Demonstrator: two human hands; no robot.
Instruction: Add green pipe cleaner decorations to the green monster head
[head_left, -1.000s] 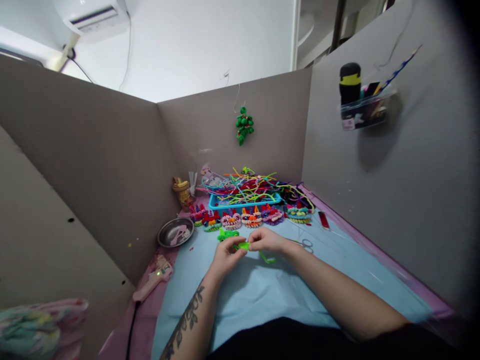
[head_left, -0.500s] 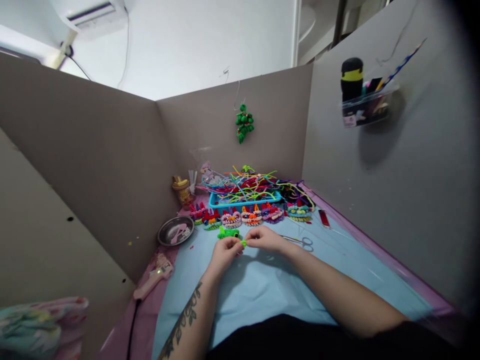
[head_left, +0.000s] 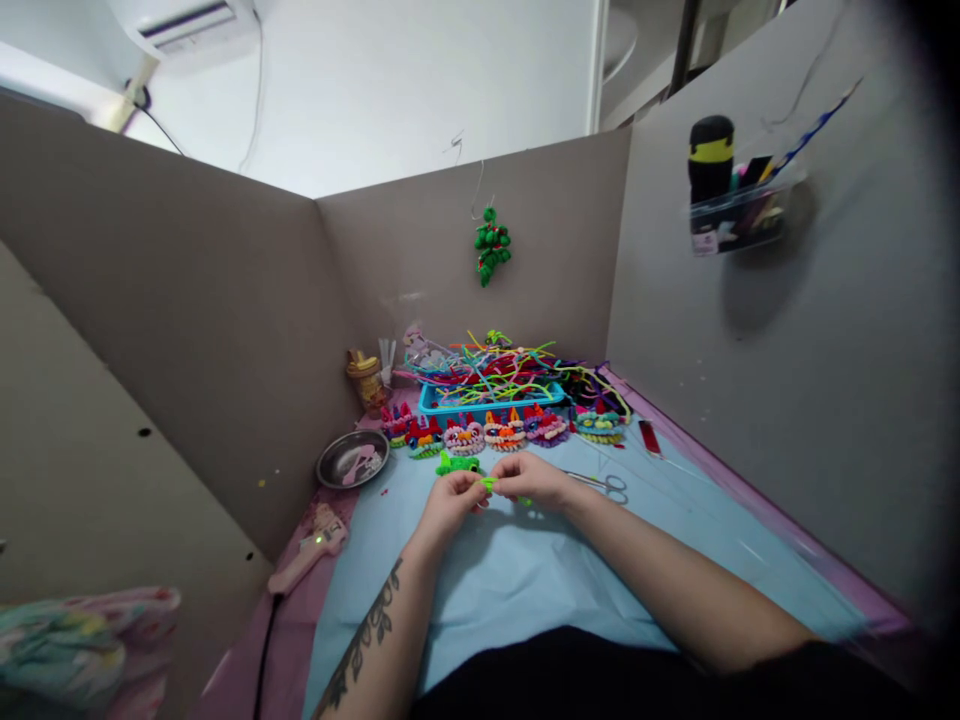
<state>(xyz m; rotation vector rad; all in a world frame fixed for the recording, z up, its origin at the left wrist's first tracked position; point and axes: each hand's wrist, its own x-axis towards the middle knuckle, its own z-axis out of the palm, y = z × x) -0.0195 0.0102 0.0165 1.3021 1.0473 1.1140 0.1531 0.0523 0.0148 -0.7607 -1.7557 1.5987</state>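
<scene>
My left hand point(head_left: 448, 497) and right hand point(head_left: 534, 480) both pinch the lime-green strip point(head_left: 488, 484), its short visible span bridging crosswise between fingertips; green figure point(head_left: 456, 464) lies just beyond, nearer my left.

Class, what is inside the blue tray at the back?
The blue tray holds a heap of multicoloured pipe cleaners, some sticking out past its rim. The heap hides whatever lies beneath.
</scene>
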